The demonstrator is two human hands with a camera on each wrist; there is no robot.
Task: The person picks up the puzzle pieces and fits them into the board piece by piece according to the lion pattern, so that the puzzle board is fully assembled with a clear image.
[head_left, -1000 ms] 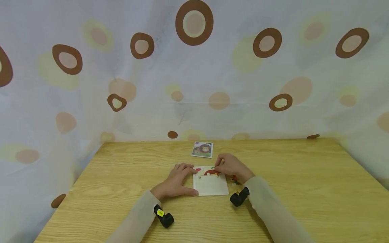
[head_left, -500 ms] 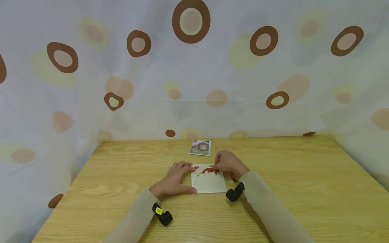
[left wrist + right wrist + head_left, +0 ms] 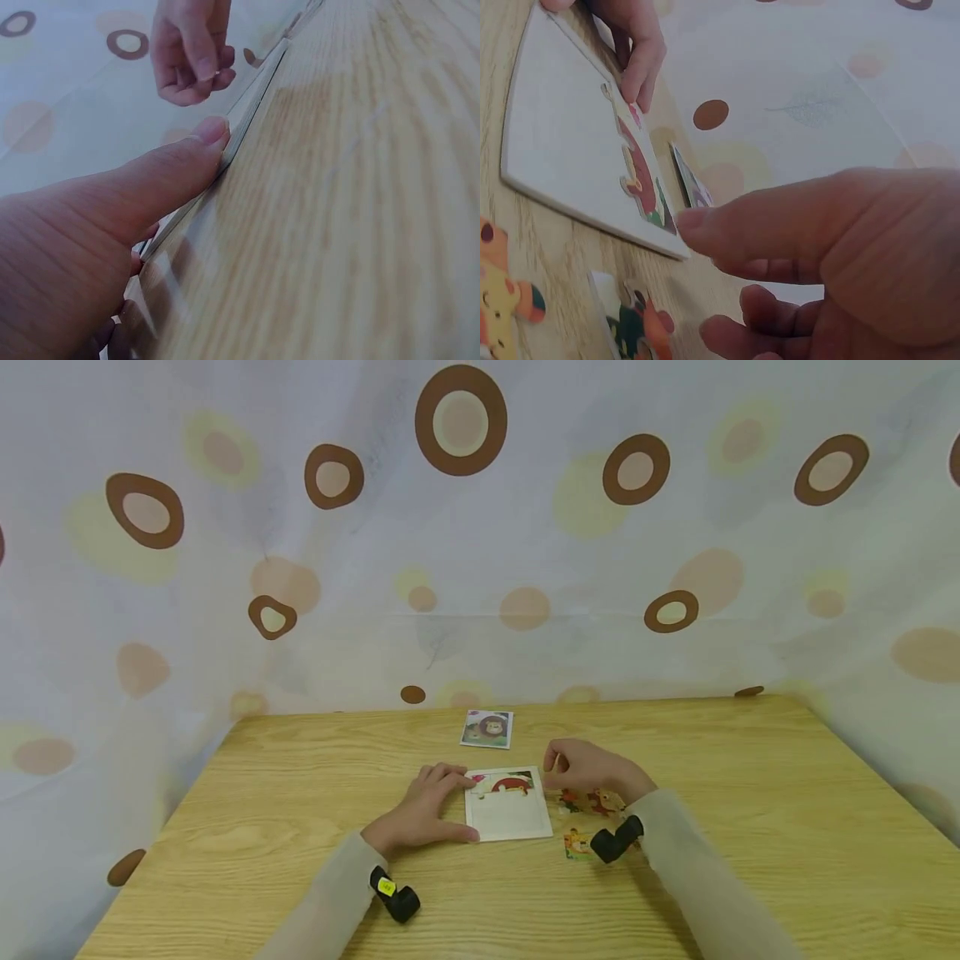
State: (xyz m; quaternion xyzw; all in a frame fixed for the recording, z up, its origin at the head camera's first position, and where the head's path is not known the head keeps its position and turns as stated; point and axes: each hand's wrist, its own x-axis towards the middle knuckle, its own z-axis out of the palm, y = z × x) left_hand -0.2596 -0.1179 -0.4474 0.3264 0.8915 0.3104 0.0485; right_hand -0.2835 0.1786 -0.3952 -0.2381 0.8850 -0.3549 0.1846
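Note:
A square white puzzle tray [image 3: 508, 821] lies on the table with a joined strip of jigsaw pieces [image 3: 512, 786] along its far side, showing red, green and pink. My left hand [image 3: 422, 810] rests at the tray's left side. Its thumb [image 3: 180, 161] touches the near left corner and its spread fingers lie at the far left corner. Just off the tray's right edge hovers my right hand [image 3: 596, 768], fingers loosely curled and nothing between thumb and fingertips. Below it lie loose jigsaw pieces [image 3: 634, 322], one with an orange and yellow animal face [image 3: 499, 300].
Behind the tray lies a square picture card [image 3: 487, 729] with a lion on it. Another loose piece [image 3: 577, 843] sits right of the tray, beside the right wrist's camera [image 3: 617, 841]. A patterned cloth [image 3: 480, 568] hangs behind the wooden table [image 3: 337, 752].
My right hand has left the strip's right end and drawn back to the right, uncovering that end and more loose pieces. My left hand stays at the tray.

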